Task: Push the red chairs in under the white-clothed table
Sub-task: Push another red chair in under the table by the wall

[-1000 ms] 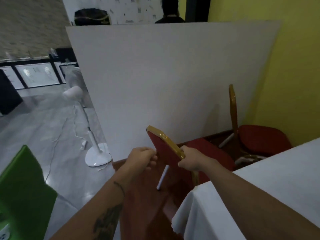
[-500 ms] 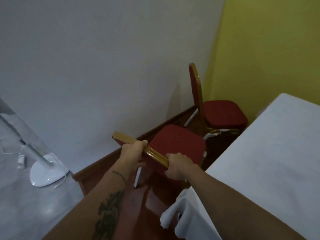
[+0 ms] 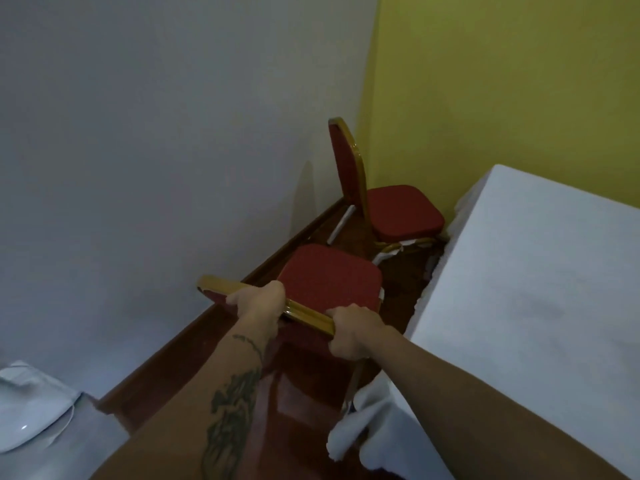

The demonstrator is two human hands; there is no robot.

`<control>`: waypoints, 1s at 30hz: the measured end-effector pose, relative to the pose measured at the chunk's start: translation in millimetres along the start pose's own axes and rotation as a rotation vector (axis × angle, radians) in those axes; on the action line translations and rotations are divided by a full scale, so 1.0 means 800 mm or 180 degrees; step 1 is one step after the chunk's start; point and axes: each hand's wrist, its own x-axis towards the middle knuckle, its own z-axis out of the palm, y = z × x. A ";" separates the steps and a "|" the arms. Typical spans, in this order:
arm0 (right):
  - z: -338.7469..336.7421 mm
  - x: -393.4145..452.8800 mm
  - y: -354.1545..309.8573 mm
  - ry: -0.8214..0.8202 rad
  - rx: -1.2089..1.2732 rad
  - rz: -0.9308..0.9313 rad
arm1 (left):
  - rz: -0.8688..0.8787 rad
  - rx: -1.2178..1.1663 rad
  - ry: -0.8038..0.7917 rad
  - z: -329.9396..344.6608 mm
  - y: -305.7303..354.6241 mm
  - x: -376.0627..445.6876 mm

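A red chair with a gold frame (image 3: 329, 278) stands right in front of me, its seat pointing away, beside the left edge of the white-clothed table (image 3: 540, 278). My left hand (image 3: 258, 301) and my right hand (image 3: 353, 329) both grip the gold top rail of its backrest. A second red chair (image 3: 401, 211) stands farther back in the corner, its seat facing the table's far end and its back turned to the white wall. Neither seat is under the cloth.
A white wall runs close along the left, a yellow wall behind. The chairs stand on a dark red wooden floor strip (image 3: 298, 386) between wall and table. A white fan base (image 3: 27, 414) sits at lower left. The tablecloth corner (image 3: 360, 431) hangs by my right arm.
My view has dropped and swung right, toward the corner. The near chair went from tilted to level, and both hands settled onto its top rail, which now lies closer under me.
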 end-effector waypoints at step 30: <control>0.059 0.012 -0.229 -0.0088 0.0079 -0.0063 | 0.1078 0.0885 -0.0707 -0.175 0.023 0.081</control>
